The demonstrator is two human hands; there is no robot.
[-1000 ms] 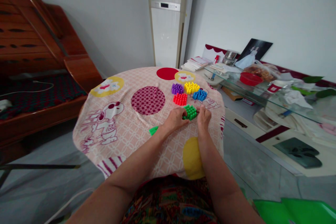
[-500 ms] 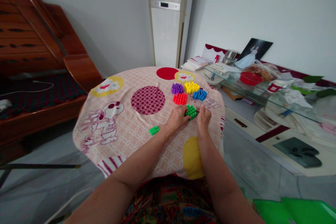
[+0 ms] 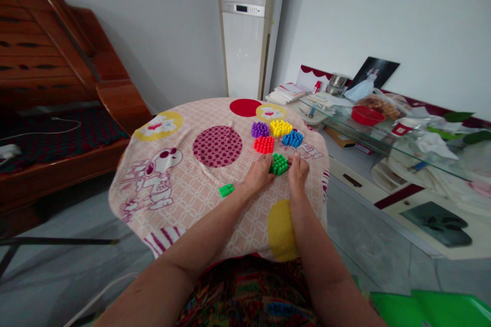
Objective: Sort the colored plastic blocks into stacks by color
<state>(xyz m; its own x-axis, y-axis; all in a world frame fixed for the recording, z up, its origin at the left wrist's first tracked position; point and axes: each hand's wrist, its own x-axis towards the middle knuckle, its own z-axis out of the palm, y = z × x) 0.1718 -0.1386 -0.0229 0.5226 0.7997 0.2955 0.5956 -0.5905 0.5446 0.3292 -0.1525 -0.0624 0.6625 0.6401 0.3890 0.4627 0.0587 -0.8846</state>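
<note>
A tight cluster of green plastic pegs (image 3: pixel 279 164) with rounded tops stands upright on the cloth-covered table (image 3: pixel 192 179). My left hand (image 3: pixel 260 171) presses its bent fingers on the cluster's left side. On the right side my right hand (image 3: pixel 298 171) holds the cluster with its fingers curled; some fingertips are hidden. Just beyond stand bunches of red pegs (image 3: pixel 264 145), blue pegs (image 3: pixel 292 138), purple pegs (image 3: pixel 260 130) and yellow pegs (image 3: pixel 281 128). A few loose green pegs (image 3: pixel 226 190) lie on their side left of my left forearm.
To the right, a glass-topped cabinet (image 3: pixel 387 135) carries a red bowl (image 3: pixel 367 115), papers (image 3: pixel 289 93) and bags. A wooden bench (image 3: pixel 65 163) stands on the left. Behind the table is a tall white appliance (image 3: pixel 245 51). Something green (image 3: pixel 429 306) is at the lower right.
Both hands stay around the green pegs, with only a slight shift of the left fingers along the cluster's edge. The whole view has shifted a little.
</note>
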